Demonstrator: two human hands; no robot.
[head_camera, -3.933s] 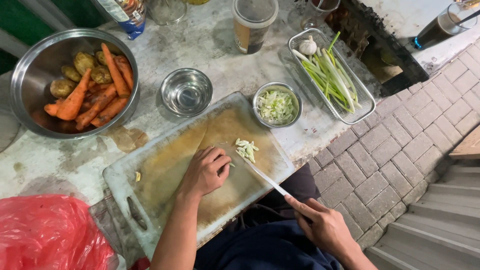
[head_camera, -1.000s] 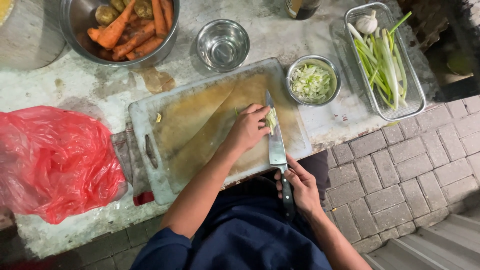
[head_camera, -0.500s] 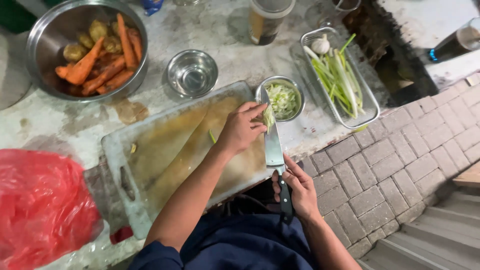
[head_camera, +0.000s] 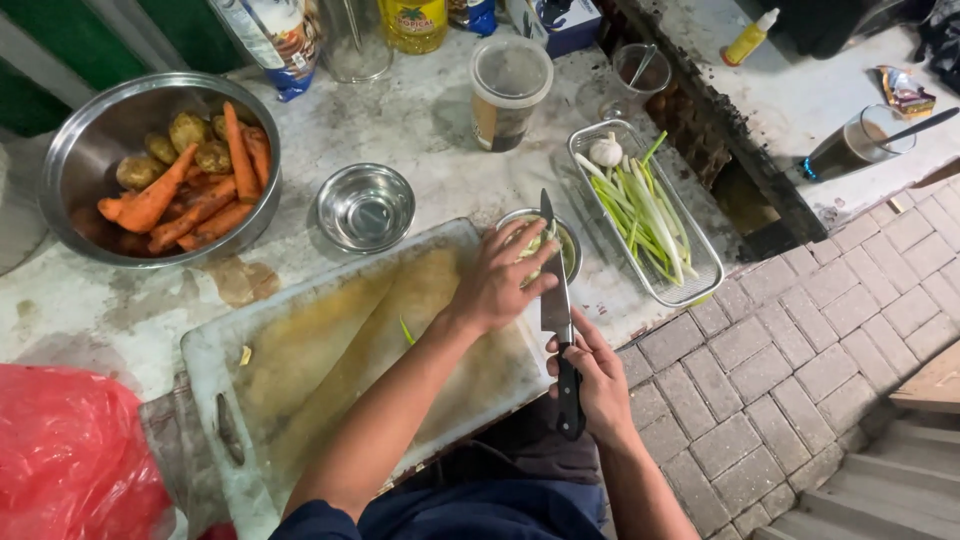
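far left, a red plastic bag (head_camera: 70, 455) bulges at the counter's near corner, touching the end of the white cutting board (head_camera: 300, 370), so there's no slack that way. behind it the big steel bowl of carrots and potatoes (head_camera: 160, 165) fills the back left, and a small empty steel bowl (head_camera: 366, 207) sits just off the board's far edge. now the left hand (head_camera: 500, 280), fingers curled together, is cupped over the chopped spring onion in the little steel bowl (head_camera: 568, 245) at the board's right end, pushing along the chef's knife (head_camera: 553, 300). the right hand (head_camera: 598, 385) is wrapped around the black handle, blade pointing away. risk, as i read it: those fingers are touching the flat of the blade, so a tilt could nick them, and a hard push could scoot the light bowl toward the counter's near edge. right of it, the metal tray of spring onions and garlic (head_camera: 700, 262) overhangs the bricks, barely any room; open space lies mid-board.
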